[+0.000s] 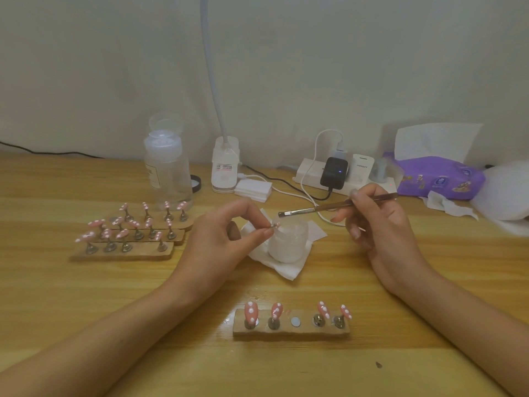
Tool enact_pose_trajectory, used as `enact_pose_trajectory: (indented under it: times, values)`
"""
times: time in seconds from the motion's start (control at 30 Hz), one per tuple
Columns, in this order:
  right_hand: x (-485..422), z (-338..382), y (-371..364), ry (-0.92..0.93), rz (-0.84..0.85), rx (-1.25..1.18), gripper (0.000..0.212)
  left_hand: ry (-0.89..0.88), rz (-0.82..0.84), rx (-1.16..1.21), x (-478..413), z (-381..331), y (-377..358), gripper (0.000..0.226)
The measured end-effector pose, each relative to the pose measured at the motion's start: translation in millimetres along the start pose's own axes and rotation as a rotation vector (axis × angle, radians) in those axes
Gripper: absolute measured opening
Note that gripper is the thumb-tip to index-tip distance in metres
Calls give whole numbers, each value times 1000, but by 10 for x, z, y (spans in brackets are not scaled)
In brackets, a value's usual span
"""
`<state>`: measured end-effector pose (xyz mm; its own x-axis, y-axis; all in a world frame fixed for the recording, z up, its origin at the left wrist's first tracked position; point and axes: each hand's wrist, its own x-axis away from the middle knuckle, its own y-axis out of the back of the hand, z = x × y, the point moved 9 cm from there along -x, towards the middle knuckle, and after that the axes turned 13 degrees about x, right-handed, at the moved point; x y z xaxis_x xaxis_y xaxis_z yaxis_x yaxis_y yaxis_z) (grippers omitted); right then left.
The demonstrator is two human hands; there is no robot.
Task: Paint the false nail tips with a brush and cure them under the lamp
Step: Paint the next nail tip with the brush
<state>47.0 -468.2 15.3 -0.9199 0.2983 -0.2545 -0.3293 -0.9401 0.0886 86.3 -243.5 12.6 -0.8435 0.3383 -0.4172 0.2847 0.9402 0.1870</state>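
Left hand (226, 233) pinches one nail tip (275, 224) on its stand between thumb and forefinger, above the white jar (289, 245). Brush (329, 207), its long axis rising rightward, has its bristles just right of the tip, contact unclear. Right hand (380, 224) grips the handle pen-fashion. The next stroke likely runs leftward and down.

A clear bottle (167, 167), power strip (307, 171) and purple tissue pack (440, 176) stand on the table (86, 296).
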Motion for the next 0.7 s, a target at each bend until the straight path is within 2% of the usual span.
enact_pose_trajectory:
  times: [0.33, 0.47, 0.6, 0.7]
  values:
    - [14, 25, -54, 25, 51, 28, 21, -40, 4, -38, 6, -61, -8, 11]
    - [6, -2, 8, -6, -3, 11, 18, -46, 1, -40, 0, -57, -1, 11]
    - [13, 18, -47, 13, 44, 32, 17, -66, 7, -43, 4, -69, -9, 12]
    - [-8, -33, 18, -20, -9, 45, 17, -71, 3, -50, -1, -77, -9, 13]
